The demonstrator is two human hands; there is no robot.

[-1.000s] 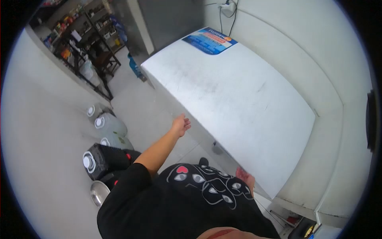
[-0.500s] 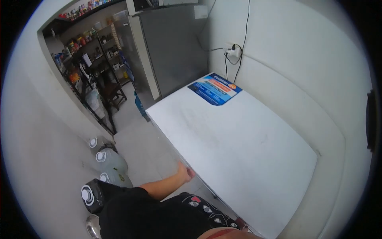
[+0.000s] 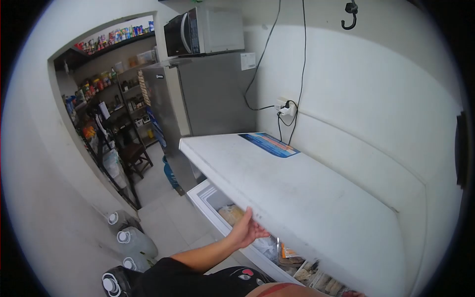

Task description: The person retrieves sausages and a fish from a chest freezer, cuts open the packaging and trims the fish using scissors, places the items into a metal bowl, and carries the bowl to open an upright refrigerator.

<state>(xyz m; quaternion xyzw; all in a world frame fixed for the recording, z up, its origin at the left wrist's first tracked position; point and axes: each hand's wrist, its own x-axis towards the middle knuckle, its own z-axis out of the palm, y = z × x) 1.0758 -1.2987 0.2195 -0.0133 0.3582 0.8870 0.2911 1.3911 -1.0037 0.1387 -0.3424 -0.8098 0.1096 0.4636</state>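
A white chest freezer's lid (image 3: 316, 193) is partly raised, tilted up at its front edge. My left hand (image 3: 246, 232) grips that edge, thumb against the front and fingers curled beneath. Below the lid, the freezer's rim (image 3: 210, 210) and its inside show. Within lie a tan wrapped bundle (image 3: 230, 214), clear plastic bags (image 3: 266, 246), an orange-labelled pack (image 3: 291, 252) and several pale packed items (image 3: 324, 282). Only a sliver of my right hand (image 3: 354, 294) shows at the bottom, close to the lid's edge; its grip is hidden.
Behind the freezer stands a grey refrigerator (image 3: 217, 96) with a microwave (image 3: 220, 30) on top. Cords run to a wall outlet (image 3: 285, 106). Several water jugs (image 3: 136, 241) line the left wall. A doorway opens onto stocked shelves (image 3: 131, 91) and a wooden stool (image 3: 134, 156).
The freezer lid, shut before, has been lifted at the front, exposing the contents. My left hand has taken hold of its edge. The view has tilted upward, bringing the microwave into sight.
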